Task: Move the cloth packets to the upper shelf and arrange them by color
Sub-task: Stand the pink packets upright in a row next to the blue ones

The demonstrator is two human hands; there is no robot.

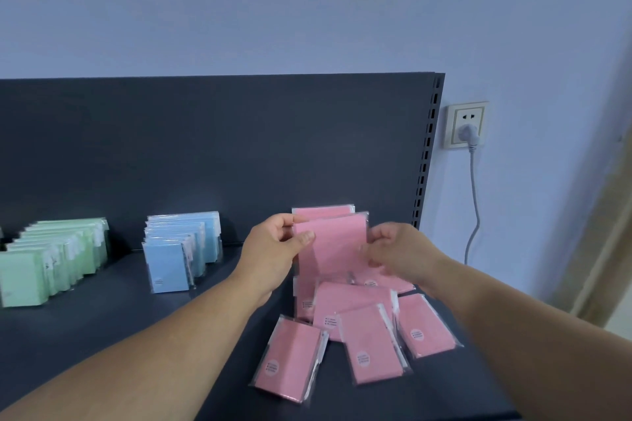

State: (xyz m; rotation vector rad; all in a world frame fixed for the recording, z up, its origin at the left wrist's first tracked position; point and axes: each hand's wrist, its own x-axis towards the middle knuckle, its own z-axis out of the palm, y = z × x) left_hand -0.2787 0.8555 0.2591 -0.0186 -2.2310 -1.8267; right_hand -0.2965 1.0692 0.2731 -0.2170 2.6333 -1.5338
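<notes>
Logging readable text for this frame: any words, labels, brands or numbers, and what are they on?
None can be read.
Round white stickers on the loose pink packets: printed lines, too small and blurred.
Front blue packet: small print near its bottom corner, too small.
Green packets: white patches, blurred.
Held pink packet: no print visible.
Wall socket: no marking legible.

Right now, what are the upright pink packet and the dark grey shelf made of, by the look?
Pink packet: matte pink cloth in a clear glossy plastic sleeve; its edges glint and overhang the cloth. Dark grey shelf: probably painted metal, satin finish; flat smooth panels, slotted upright at the right edge.
</notes>
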